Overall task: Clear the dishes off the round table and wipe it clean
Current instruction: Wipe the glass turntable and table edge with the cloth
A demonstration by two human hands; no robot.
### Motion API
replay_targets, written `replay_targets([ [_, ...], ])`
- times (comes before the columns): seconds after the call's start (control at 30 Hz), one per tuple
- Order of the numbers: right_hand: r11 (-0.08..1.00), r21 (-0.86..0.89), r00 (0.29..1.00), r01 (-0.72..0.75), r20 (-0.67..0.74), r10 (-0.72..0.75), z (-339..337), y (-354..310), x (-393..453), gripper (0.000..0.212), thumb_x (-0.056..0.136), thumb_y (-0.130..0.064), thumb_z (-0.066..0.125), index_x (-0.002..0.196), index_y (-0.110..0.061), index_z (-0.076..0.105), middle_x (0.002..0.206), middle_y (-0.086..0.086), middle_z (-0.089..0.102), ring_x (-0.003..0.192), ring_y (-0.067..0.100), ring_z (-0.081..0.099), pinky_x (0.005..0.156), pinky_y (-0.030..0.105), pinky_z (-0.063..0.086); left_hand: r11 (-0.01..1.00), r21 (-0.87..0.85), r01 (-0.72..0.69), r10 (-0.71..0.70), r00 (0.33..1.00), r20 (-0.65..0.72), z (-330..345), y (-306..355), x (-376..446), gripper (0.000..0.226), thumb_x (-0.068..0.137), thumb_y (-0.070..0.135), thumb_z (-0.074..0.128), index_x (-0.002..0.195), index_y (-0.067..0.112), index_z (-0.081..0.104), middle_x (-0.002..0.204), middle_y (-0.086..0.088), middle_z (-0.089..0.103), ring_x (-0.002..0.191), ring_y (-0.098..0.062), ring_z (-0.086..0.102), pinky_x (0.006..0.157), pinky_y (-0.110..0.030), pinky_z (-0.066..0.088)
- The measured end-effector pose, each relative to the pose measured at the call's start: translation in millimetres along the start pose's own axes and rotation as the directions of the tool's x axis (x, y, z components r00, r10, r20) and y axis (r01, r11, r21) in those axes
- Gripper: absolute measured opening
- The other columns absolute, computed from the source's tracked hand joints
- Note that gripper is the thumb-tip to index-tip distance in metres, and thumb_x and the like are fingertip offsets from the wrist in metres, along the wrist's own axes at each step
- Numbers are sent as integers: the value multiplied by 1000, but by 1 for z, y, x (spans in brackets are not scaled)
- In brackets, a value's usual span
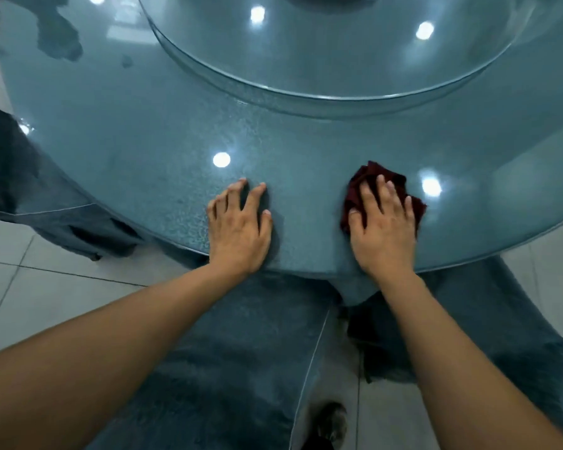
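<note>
Near the frame's lower centre, the right hand (384,222) presses a dark red cloth (387,183) flat under spread fingers, likely to wipe the table (143,141). Left of it, the left hand (238,228) rests open-fingered, holding nothing, seemingly bracing the person.

dark red cloth (384,190), speckled teal table (143,141)

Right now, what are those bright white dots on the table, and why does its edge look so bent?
Head view: the dots are ceiling lights mirrored in the glossy glass table; the wide-angle lens bows its rim; the right hand pressing the dark red cloth is sharp, the far top slightly soft.
</note>
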State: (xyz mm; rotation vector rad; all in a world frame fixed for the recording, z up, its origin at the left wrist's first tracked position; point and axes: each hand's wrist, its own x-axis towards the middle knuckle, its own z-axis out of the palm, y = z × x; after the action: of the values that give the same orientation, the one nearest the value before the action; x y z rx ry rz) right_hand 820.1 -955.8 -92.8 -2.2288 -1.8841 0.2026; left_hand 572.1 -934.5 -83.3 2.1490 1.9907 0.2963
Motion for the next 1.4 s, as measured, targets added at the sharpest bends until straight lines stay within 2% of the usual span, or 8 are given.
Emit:
replay_targets([
  [0.17,933,2,932,-360,-33,360,6,-27,73,62,100,-47,30,158,-23,27,167,6,13,154,20,7,125,47,-2,982,87,-166,166,986,2,-23,-93,25,55,96,42,35,146,21,45,149,-12,40,134,-36,39,112,-49,30],
  [0.27,910,3,908,-415,-56,415,21,-72,105,61,101,-47,31,158,-24,25,167,7,12,154,21,6,124,49,-2,984,126,-126,132,990,-40,-38,-157,56,56,96,41,37,146,16,43,150,-15,40,135,-39,38,112,-52,28],
  [0.6,979,15,975,203,94,-203,82,-323,143,59,99,-47,38,155,-32,31,167,2,17,154,16,11,124,44,-1,999,32,17,-13,993,-121,-44,-198,81,55,98,39,35,148,20,43,155,-14,38,141,-38,35,118,-53,25],
  [0.7,974,49,967,222,114,-227,72,-287,137,58,100,-47,37,156,-33,31,167,1,17,154,14,11,124,41,-2,1000,19,18,-16,993,-121,-45,-197,81,55,97,39,35,148,20,45,154,-13,40,140,-38,36,116,-53,26],
  [0.9,973,-39,973,-227,-54,225,31,-122,95,65,96,-49,27,156,-23,34,166,5,21,153,21,16,125,44,4,999,29,22,-19,994,-108,-45,-193,81,55,97,41,35,147,21,44,154,-13,39,140,-39,34,117,-55,26],
  [1.03,918,-2,915,-396,-91,394,37,-143,96,63,98,-46,30,157,-24,30,167,6,17,154,21,11,124,48,2,999,43,27,-23,994,-108,-43,-194,82,54,96,42,35,146,22,43,153,-12,38,140,-38,34,116,-56,26],
  [1.23,993,14,991,113,64,-114,76,-305,80,60,100,-45,36,157,-29,27,168,4,13,154,17,7,124,45,-5,1000,19,23,-20,991,-135,-43,-195,80,52,97,37,33,146,21,44,154,-12,39,139,-37,35,116,-54,26],
  [1.4,982,26,973,190,130,-191,57,-254,67,59,101,-46,32,158,-31,26,168,0,11,154,15,5,125,42,-3,1000,-1,16,-16,992,-124,-45,-195,81,50,98,36,35,145,22,45,154,-12,39,139,-37,36,116,-54,26],
])
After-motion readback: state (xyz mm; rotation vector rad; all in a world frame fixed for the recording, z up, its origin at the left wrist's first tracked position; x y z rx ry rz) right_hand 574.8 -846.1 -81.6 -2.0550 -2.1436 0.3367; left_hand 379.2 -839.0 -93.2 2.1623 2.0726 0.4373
